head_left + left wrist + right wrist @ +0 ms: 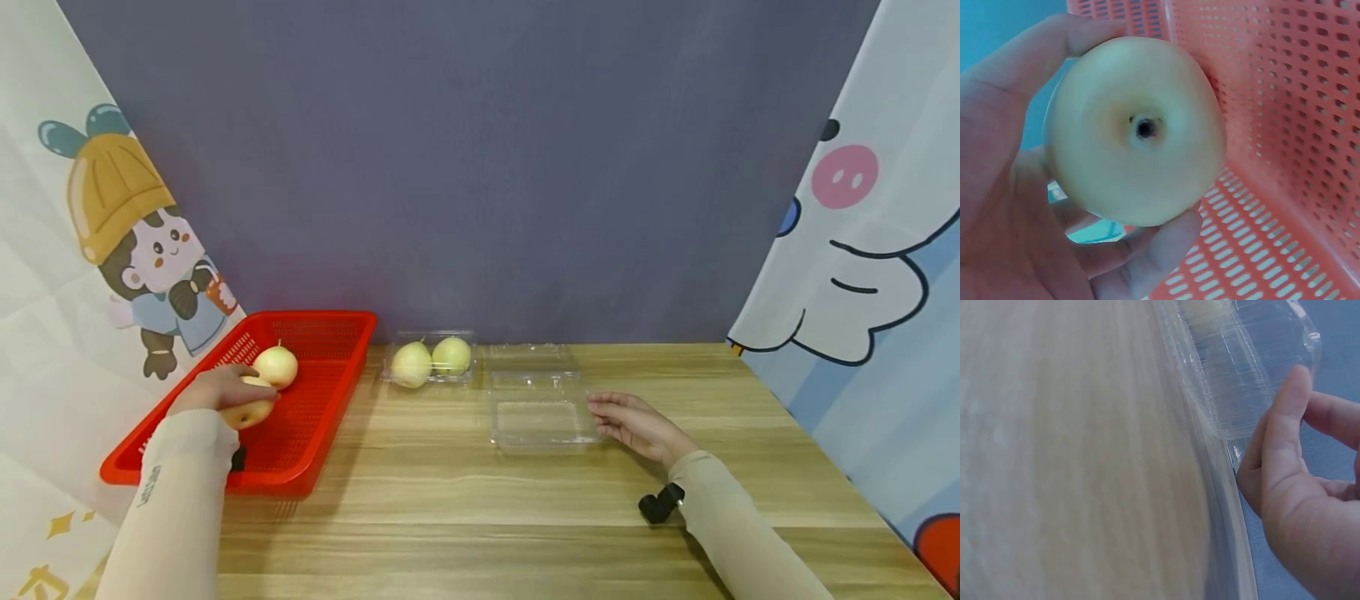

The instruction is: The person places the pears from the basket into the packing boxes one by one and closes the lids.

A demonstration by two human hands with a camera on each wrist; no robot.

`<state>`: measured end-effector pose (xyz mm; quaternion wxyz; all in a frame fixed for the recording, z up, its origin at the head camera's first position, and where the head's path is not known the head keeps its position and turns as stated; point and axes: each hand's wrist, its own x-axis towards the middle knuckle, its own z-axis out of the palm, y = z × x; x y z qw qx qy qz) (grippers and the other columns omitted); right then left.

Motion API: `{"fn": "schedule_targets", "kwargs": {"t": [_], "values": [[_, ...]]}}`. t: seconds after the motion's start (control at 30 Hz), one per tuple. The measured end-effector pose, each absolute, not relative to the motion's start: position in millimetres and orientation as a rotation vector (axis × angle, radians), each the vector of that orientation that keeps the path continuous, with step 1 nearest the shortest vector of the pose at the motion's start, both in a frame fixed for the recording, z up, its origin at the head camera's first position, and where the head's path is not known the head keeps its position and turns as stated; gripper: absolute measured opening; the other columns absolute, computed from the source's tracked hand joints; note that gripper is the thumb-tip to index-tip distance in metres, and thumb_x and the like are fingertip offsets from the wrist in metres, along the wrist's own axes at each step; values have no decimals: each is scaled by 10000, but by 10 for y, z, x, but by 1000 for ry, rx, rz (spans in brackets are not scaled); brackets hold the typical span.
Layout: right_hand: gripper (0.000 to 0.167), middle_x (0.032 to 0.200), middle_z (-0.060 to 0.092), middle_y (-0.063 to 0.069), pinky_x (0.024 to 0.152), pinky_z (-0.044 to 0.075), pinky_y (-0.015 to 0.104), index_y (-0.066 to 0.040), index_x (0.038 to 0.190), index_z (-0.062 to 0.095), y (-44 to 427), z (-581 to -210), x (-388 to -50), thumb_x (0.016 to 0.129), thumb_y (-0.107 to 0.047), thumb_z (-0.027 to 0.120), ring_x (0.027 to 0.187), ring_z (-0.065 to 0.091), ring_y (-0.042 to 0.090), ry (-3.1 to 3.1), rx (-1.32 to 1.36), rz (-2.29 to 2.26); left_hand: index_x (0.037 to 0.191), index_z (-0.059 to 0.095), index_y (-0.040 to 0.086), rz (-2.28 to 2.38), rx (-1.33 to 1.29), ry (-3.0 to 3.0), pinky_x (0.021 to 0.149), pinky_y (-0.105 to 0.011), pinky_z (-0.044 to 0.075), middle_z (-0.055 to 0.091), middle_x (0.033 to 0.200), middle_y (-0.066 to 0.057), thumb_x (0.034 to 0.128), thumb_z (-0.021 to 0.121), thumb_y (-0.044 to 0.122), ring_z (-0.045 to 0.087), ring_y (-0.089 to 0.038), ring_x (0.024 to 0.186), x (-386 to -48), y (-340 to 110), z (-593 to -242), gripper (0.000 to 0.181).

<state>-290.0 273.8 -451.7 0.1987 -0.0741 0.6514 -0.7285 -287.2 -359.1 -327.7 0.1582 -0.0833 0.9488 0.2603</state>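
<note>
Pear [1135,132] in left fingers [1175,242]; right fingers [1284,425] pinch box [540,412].

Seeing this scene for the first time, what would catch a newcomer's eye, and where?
First, probably, the red basket at the left of the head view, where the left hand grips a pear. Next might come the clear box near the middle, its right edge pinched by the right hand, and, left of it, two pears in another box.

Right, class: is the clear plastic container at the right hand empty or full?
Empty. The clear plastic container has nothing inside; the wooden tabletop shows through its base.
</note>
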Motion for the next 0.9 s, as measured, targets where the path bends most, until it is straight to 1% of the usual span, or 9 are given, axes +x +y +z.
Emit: {"fn": "schedule_targets", "kwargs": {"t": [0.1,0.17,0.27,0.43,0.67,0.9], "values": [[550,1084,550,101,751,545,197,199,1439,238,2734,-4512,-2902,1049,-77,509,833,598,95,1810,-202,-2052,1406,386,-115,590,-153,2817,877,-578,473,443,1301,-400,854,671,595,481,-493,1070,-2889,-3568,-3234,943],[534,1079,554,97,752,546,196,195,1433,255,2732,-4510,-2905,1047,-71,511,828,599,94,1798,-195,-2064,1399,397,-122,566,-133,2854,874,-594,468,460,1291,-402,846,677,610,486,-498,1061,-2895,-3551,-3209,959],[515,1075,558,93,753,547,197,185,1425,279,2729,-4507,-2907,1045,-69,515,829,603,95,1790,-189,-2069,1400,403,-124,567,-125,2903,838,-574,480,496,1262,-386,831,694,614,496,-489,1035,-2901,-3525,-3186,976],[523,1082,553,94,753,547,199,180,1427,281,2728,-4507,-2903,1044,-81,524,835,603,99,1800,-194,-2061,1398,413,-114,573,-105,2975,785,-534,498,532,1214,-352,844,684,598,495,-472,1012,-2911,-3485,-3157,942],[541,1093,543,97,760,547,202,182,1432,263,2728,-4516,-2898,1044,-89,527,848,599,106,1805,-195,-2056,1428,423,-57,609,-62,3076,770,-533,511,527,1227,-326,901,590,623,494,-460,1014,-2896,-3421,-3144,876],[543,1091,546,101,754,546,197,185,1434,261,2736,-4505,-2875,1047,-91,523,838,599,97,1820,-188,-2051,1421,463,-11,747,-50,3145,775,-540,509,536,1266,-311,917,527,661,515,-454,1038,-2845,-3284,-3106,843]]}}
